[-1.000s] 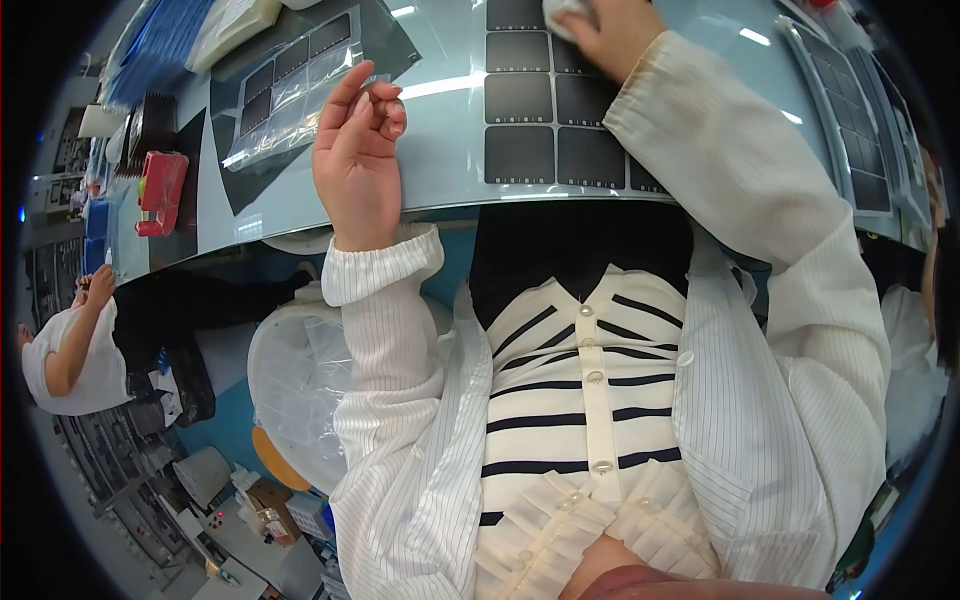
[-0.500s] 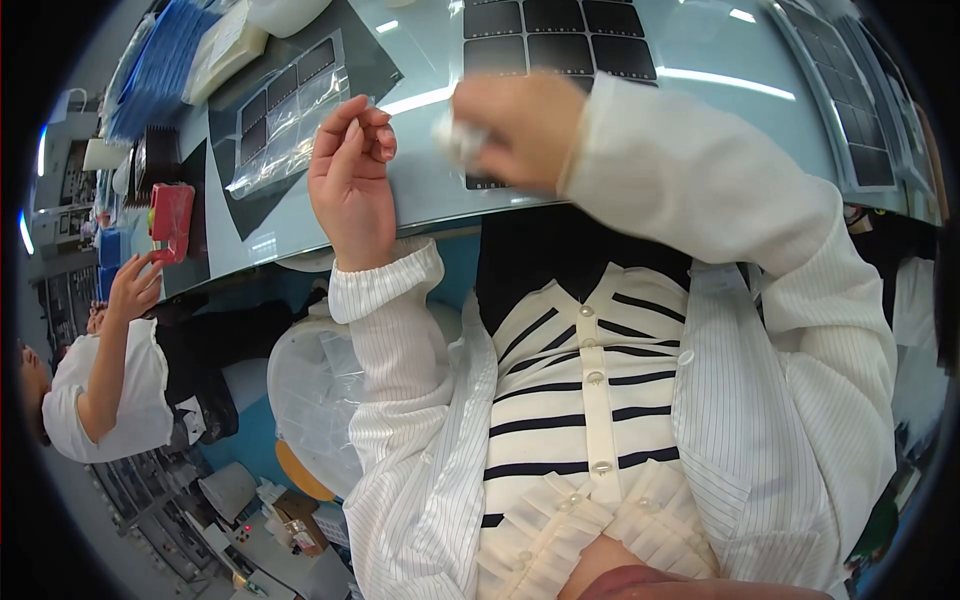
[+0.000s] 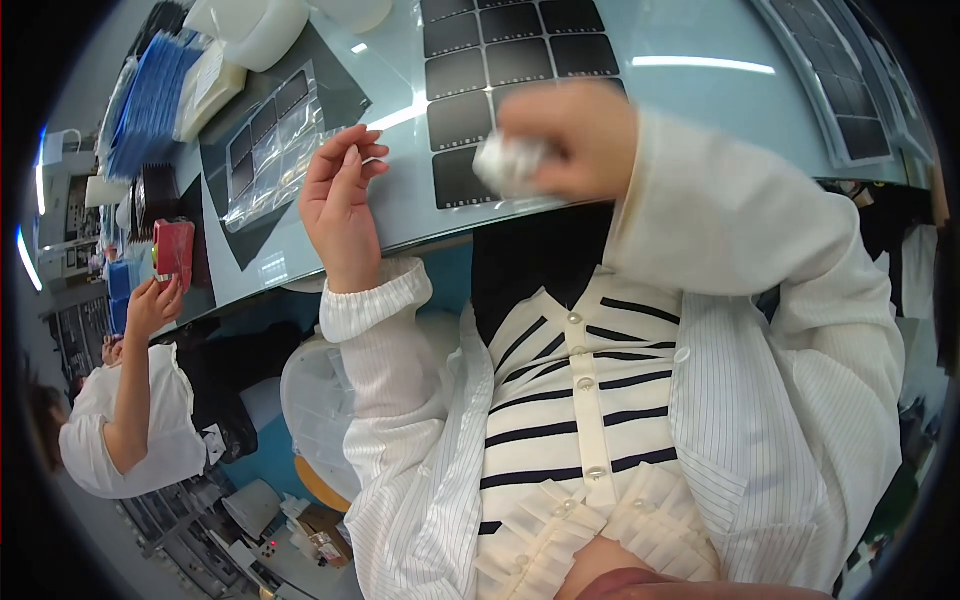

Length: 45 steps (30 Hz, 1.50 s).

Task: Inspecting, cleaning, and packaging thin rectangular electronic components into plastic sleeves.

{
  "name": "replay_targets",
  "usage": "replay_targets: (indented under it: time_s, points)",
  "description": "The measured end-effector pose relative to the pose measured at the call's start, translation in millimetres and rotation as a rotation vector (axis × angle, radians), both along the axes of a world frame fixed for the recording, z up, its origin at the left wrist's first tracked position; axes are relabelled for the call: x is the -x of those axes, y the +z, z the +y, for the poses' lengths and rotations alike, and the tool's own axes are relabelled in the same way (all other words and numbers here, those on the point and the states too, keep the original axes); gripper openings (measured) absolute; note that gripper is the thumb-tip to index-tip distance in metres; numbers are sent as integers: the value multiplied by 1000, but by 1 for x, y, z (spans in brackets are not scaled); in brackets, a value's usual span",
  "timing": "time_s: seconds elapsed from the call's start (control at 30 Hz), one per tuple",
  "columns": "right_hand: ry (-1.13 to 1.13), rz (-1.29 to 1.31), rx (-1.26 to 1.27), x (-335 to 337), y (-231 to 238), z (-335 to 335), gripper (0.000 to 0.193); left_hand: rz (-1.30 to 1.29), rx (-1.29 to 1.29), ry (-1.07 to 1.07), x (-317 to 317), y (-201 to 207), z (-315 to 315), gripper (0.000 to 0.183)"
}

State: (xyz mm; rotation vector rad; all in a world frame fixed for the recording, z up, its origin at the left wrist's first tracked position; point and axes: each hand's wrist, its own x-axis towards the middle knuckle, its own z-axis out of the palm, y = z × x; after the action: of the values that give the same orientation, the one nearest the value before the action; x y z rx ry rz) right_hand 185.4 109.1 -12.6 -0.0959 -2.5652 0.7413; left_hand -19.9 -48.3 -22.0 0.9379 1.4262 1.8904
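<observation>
My right hand (image 3: 585, 135), blurred by motion, is closed around a crumpled white wipe (image 3: 512, 165). It is over the near right part of a sheet of dark rounded rectangles (image 3: 520, 62) on the glass-topped table; whether the wipe touches the sheet I cannot tell. To the left, my left hand (image 3: 343, 205) is raised at the table's near edge, palm up. Its fingers are loosely bent with nothing visible in them. Beyond it, a clear plastic sleeve (image 3: 275, 150) with similar dark panels lies on a dark grey mat (image 3: 335, 80).
More panel sheets in clear sleeves (image 3: 830, 80) lie at the right. A blue stack of sheets (image 3: 150, 95), a pale block (image 3: 210, 90) and a white container (image 3: 250, 30) stand far left. Another person's hand (image 3: 155, 303) is by a red object (image 3: 173, 248) at the table's left end.
My right hand has moved right with the wipe, uncovering more of the sheet's near left part. My left hand has stayed raised, shifting slightly. The whole view has shifted a little.
</observation>
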Motion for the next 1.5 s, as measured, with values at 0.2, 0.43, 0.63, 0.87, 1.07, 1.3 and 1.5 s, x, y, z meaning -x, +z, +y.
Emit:
replay_targets:
  time_s: [0.2, 0.43, 0.63, 0.87, 1.07, 1.3, 1.5]
  points:
    - [-538, -31, 129, -35, -7, 82, 25, -5, 274, -111, -15, 28, 5, 40]
    - [-104, 63, 38, -43, -1, 38, 22, -89, 448, -270, -18, 62, 1, 53]
    - [-90, 103, 113, -31, -13, 14, 23, -123, 556, -194, -9, 54, 21, 53]
    - [-400, 69, 60, -23, -4, 84, 22, 388, 667, -181, -15, 37, 33, 32]
    - [-38, 51, 55, -13, -4, 15, 25, 995, 572, 86, -41, 25, 25, 19]
    - [-277, 84, 74, -20, 1, 45, 22, 1026, 468, 23, -49, 29, 17, 20]
    - [-39, -64, -82, -21, 16, 30, 19, 934, 527, -55, -49, 38, -26, 26]
